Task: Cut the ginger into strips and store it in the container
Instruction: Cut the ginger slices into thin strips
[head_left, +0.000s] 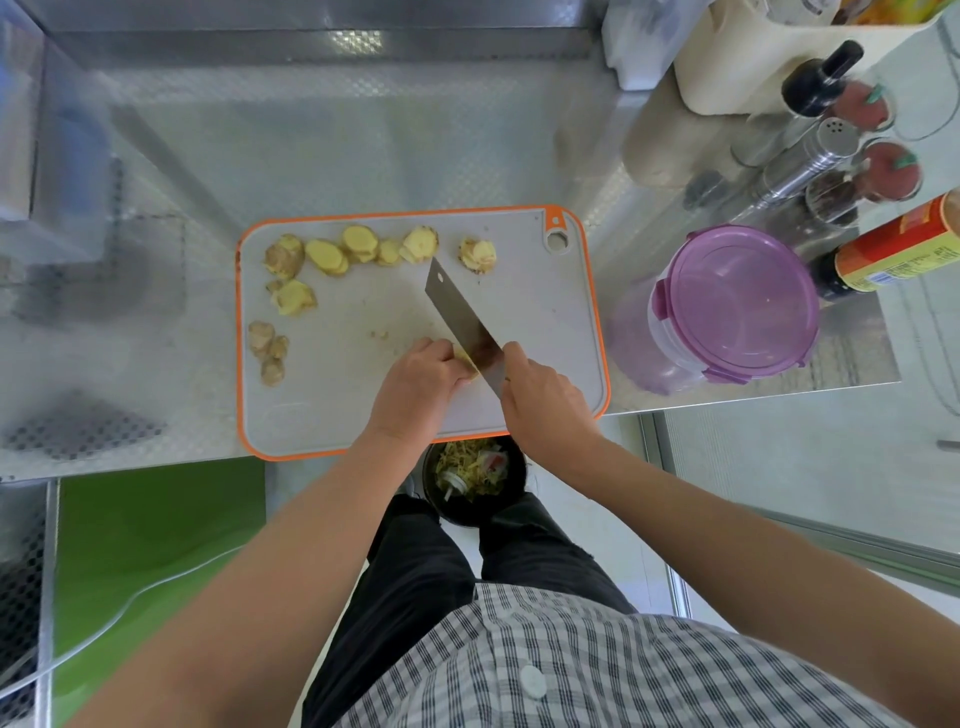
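Note:
A grey cutting board with an orange rim lies on the steel counter. Ginger slices line its far edge, and knobbly peel pieces lie at its left. My left hand holds a small stack of ginger down with curled fingers. My right hand grips the handle of a steel cleaver, whose blade stands against the ginger beside my left fingers. A round container with a closed purple lid sits right of the board.
Bottles, a metal shaker and spice jars crowd the back right of the counter. A black bin with ginger scraps stands on the floor below the board's front edge. The counter edge runs just under my wrists.

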